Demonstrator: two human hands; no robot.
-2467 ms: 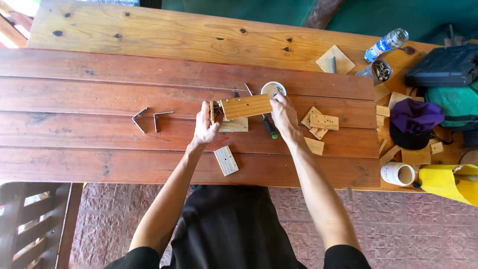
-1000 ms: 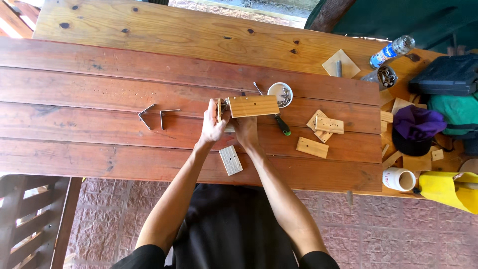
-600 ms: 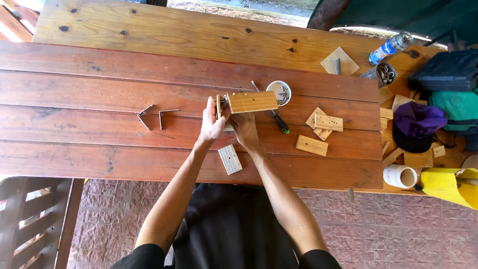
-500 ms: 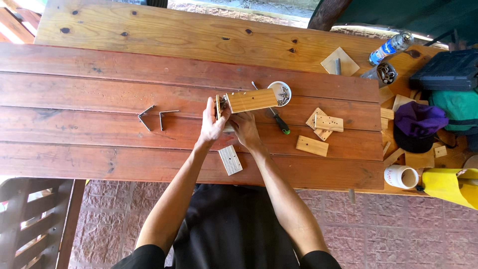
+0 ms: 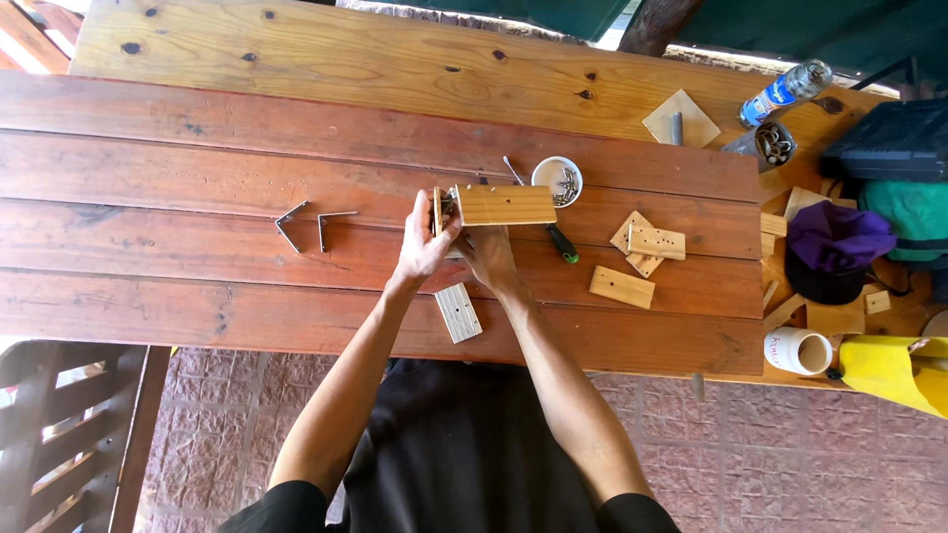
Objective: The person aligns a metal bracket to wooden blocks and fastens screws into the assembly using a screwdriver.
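Since the frame two and a half seconds back, the right hand (image 5: 491, 259) is seen drawn in from the block's right end to a place just beside the left hand (image 5: 425, 249), and the light rectangular wooden block (image 5: 504, 204) is shifted little.

At the left of the red-brown plank table (image 5: 148, 227), two bent grey metal brackets (image 5: 308, 223) are laid side by side, well apart from the hands. The left hand is closed on a thin wooden end piece (image 5: 436, 209) held upright against the block's left end; small metal parts are glimpsed at the joint, too small to be made out. The right hand is tucked under the block, its fingers hidden, so its grip cannot be told for certain. A pale ribbed wooden piece (image 5: 458, 313) is laid near the table's front edge, below the hands. A green-handled screwdriver (image 5: 560, 242) is partly covered by the block. A white round cup of screws (image 5: 558, 181) is set just beyond. Loose wooden offcuts (image 5: 647, 242) are scattered to the right. A purple cap (image 5: 837, 247) is seen further right, and a yellow object (image 5: 904, 370) is cut off by the frame edge.
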